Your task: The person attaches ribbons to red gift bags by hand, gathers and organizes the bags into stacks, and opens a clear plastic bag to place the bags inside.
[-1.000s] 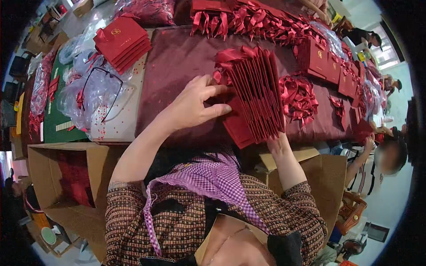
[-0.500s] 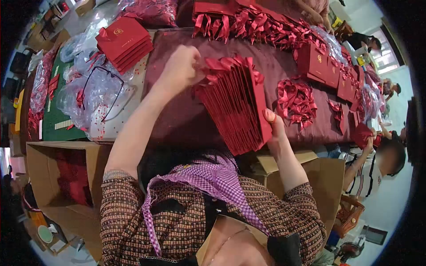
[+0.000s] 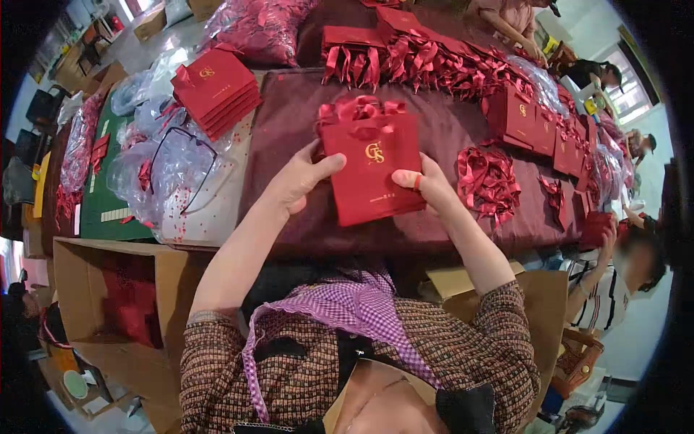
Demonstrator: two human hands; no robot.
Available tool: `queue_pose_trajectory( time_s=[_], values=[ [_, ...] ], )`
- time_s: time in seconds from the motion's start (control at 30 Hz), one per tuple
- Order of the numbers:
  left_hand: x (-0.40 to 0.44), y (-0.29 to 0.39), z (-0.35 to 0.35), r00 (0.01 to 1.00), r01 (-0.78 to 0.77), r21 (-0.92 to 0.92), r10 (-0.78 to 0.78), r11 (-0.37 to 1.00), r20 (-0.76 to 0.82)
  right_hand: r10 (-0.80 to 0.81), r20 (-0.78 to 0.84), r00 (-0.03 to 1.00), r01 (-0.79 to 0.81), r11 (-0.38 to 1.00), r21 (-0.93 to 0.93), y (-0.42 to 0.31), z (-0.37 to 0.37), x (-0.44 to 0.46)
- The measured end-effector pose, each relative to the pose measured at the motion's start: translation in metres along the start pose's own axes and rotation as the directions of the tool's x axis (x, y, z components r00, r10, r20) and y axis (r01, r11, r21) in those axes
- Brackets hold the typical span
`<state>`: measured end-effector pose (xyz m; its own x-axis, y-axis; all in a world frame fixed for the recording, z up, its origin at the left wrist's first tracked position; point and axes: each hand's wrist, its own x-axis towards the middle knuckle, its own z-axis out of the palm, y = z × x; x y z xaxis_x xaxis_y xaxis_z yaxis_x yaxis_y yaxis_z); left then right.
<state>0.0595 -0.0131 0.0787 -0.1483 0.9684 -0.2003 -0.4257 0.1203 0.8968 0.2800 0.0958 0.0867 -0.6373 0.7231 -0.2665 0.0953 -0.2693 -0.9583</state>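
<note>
Your left hand (image 3: 300, 179) and right hand (image 3: 434, 186) grip both sides of the red bags (image 3: 372, 177), over the tabletop's (image 3: 285, 108) near part. Press evenly, line up edges, and don't squash the ribbons (image 3: 359, 108).

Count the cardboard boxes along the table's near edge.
2: the left box, open, left of the person; the right box, right of the person, partly covered. More may be hidden.

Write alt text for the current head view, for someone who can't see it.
Two bare hands, left and right, hold a stack of red gift bags with gold lettering over a dark red cloth. Around it lie red ribbons, more red bags, and glasses on clear plastic.
</note>
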Motion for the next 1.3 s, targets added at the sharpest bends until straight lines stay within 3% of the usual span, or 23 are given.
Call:
queue_pose_trajectory(
  time_s=[0.03,0.13,0.17,0.2,0.23,0.27,0.33,0.47,0.53,0.6,0.63,0.7,0.77,0.8,0.83,0.93,0.97,1.0,1.1,1.17,1.2,1.27,1.3],
  values=[
    [0.001,0.006,0.003,0.996,0.023,0.004,-0.023,1.0,-0.091,-0.003,0.034,0.999,0.003,1.0,0.003,-0.004,0.005,0.004],
    [0.029,0.012,-0.014,0.985,-0.124,-0.074,0.114,0.99,-0.129,-0.037,0.118,0.992,0.031,0.998,0.053,-0.011,0.017,0.036],
    [0.041,0.028,-0.017,0.959,-0.247,-0.063,0.235,0.967,-0.158,-0.103,0.107,0.989,0.099,0.994,0.042,-0.021,0.021,0.05],
    [0.05,0.048,-0.024,0.961,-0.202,-0.02,0.195,0.979,-0.197,-0.165,0.096,0.982,0.163,0.986,0.032,-0.032,0.025,0.066],
    [0.058,0.07,-0.026,0.952,-0.245,-0.077,0.225,0.966,-0.208,-0.203,0.118,0.972,0.181,0.968,0.176,-0.047,0.037,0.079],
    [0.072,0.091,-0.036,0.921,-0.341,0.028,0.34,0.939,-0.192,-0.291,0.118,0.95,0.273,0.951,0.144,-0.061,0.045,0.095],
    [0.079,0.128,-0.038,0.907,-0.293,0.07,0.301,0.953,-0.294,-0.317,0.157,0.935,0.272,0.929,0.252,-0.08,0.061,0.125],
    [0.125,0.104,-0.096,0.849,-0.295,0.255,0.375,0.921,-0.372,-0.247,0.183,0.952,0.166,0.914,0.369,-0.041,0.081,0.19],
    [0.104,0.088,-0.083,0.839,-0.105,0.423,0.309,0.9,-0.448,-0.164,0.197,0.967,0.08,0.923,0.376,-0.017,0.086,0.192],
    [0.119,0.044,-0.116,0.894,-0.133,0.447,0.301,0.885,-0.331,0.015,0.17,0.985,-0.069,0.946,0.317,-0.003,0.084,0.192],
    [0.11,0.04,-0.109,0.907,-0.136,0.496,0.31,0.857,-0.286,-0.001,0.19,0.982,-0.061,0.944,0.324,0.006,0.08,0.197],
    [0.098,0.032,-0.095,0.794,0.067,0.812,0.462,0.579,-0.395,0.06,0.161,0.985,-0.1,0.962,0.253,0.004,0.079,0.192],
    [0.094,0.024,-0.095,0.739,-0.067,0.981,0.669,0.181,-0.073,0.04,0.163,0.986,-0.081,0.964,0.252,0.007,0.078,0.199],
    [0.095,0.02,-0.094,0.666,-0.092,0.995,0.74,-0.041,0.093,0.026,0.18,0.983,-0.069,0.969,0.237,0.009,0.077,0.204],
    [0.091,0.03,-0.082,0.707,-0.159,0.986,0.692,-0.045,0.145,0.101,0.143,0.985,-0.124,0.979,0.16,0.012,0.075,0.213],
    [0.094,0.048,-0.054,0.661,-0.105,0.914,0.659,-0.392,0.359,-0.06,0.036,0.998,0.059,0.998,0.035,0.012,0.082,0.211],
    [0.104,0.046,-0.055,0.679,-0.102,0.899,0.63,-0.426,0.376,-0.094,0.027,0.995,0.092,0.992,0.083,0.011,0.084,0.206],
    [0.113,0.041,-0.059,0.72,-0.059,0.888,0.597,-0.457,0.355,-0.013,0.015,1.0,0.013,1.0,-0.028,0.001,0.083,0.197],
    [0.135,0.024,-0.075,0.826,0.003,0.882,0.498,-0.471,0.263,-0.122,0.03,0.992,0.122,0.992,0.002,0.002,0.077,0.186],
    [0.137,0.021,-0.078,0.879,0.056,0.871,0.438,-0.489,0.189,-0.041,-0.067,0.997,0.022,0.965,-0.26,0.003,0.075,0.189],
    [0.141,0.016,-0.087,0.87,0.043,0.874,0.448,-0.485,0.206,-0.085,0.094,0.992,0.096,0.989,-0.112,-0.005,0.069,0.173],
    [0.144,0.015,-0.096,0.886,0.044,0.851,0.415,-0.523,0.21,0.073,0.017,0.997,-0.066,0.962,-0.265,-0.01,0.067,0.174],
    [0.144,0.016,-0.102,0.875,-0.015,0.88,0.42,-0.474,0.24,0.02,0.025,0.999,-0.012,0.952,-0.304,0.0,0.068,0.185]
  ],
)
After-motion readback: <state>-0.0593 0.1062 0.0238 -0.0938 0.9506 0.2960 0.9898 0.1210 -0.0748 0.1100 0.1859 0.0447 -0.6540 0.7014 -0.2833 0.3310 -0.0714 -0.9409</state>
